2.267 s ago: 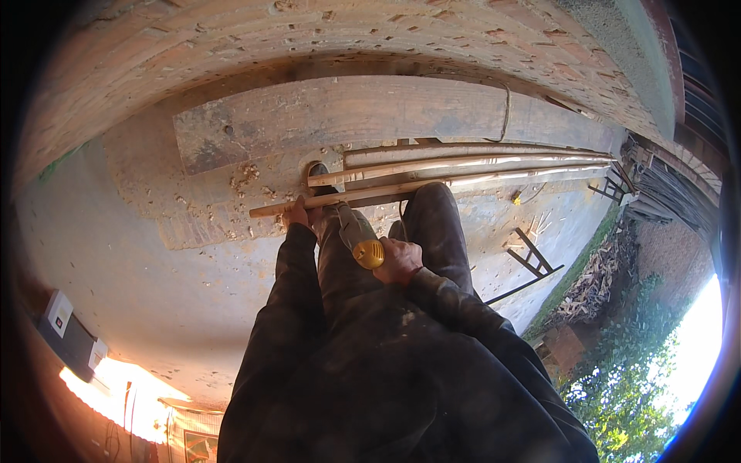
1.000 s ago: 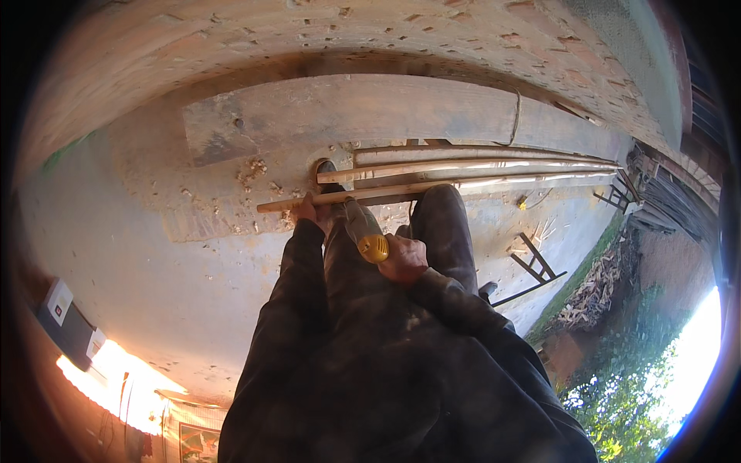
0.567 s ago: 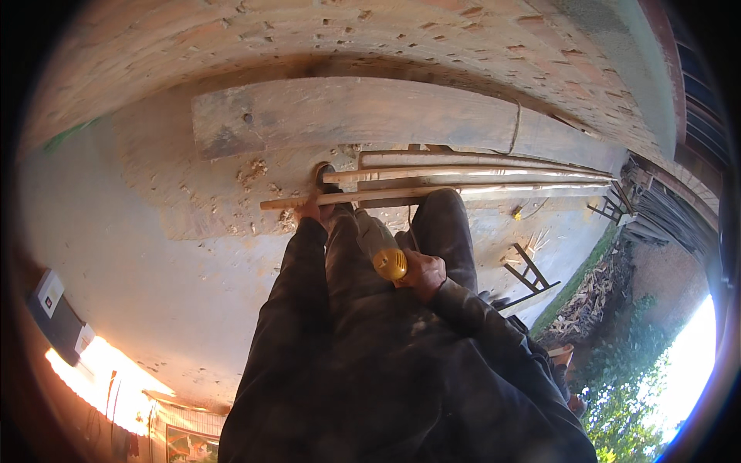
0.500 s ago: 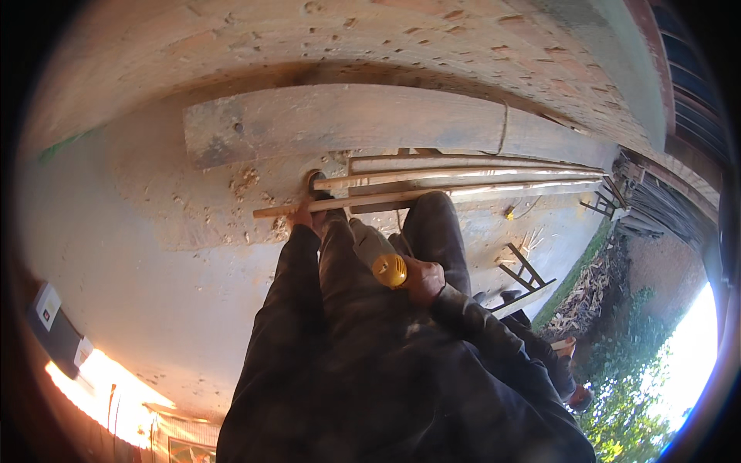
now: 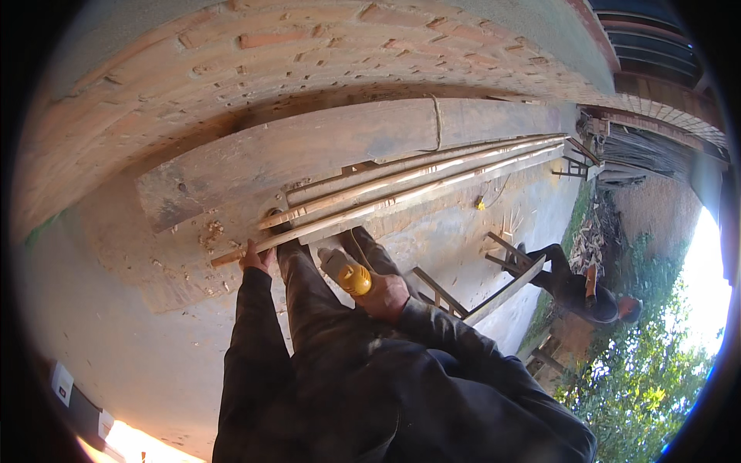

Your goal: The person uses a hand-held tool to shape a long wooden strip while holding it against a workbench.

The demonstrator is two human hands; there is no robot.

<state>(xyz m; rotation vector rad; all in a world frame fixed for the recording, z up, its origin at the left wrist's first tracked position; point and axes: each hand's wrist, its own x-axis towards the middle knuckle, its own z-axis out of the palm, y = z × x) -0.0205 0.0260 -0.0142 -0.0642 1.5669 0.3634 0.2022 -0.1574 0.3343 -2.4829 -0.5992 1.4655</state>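
My left hand (image 5: 257, 258) is closed around the near end of a long, narrow wooden strip (image 5: 324, 222), which runs away to the right. A second wooden strip (image 5: 324, 201) lies just beyond it, nearly parallel. In my right hand (image 5: 385, 299) is a handheld power tool (image 5: 355, 279) with a pale grey body and a rounded yellow end. My fingers wrap its handle, and its front points toward the strips without visibly touching them. The tool's working end is too unclear to name its kind.
A wide plank (image 5: 293, 147) lies beyond the strips, along a brick wall (image 5: 309, 42). Wood shavings (image 5: 212, 235) litter the floor near my left hand. On the right are a bench-like wooden frame (image 5: 505, 293), another person (image 5: 575, 285) and a small yellow object (image 5: 479, 204) with a cord.
The view has swung right, bringing the other person and wooden frame further in. My left hand keeps its hold on the strip; my right hand still grips the power tool.
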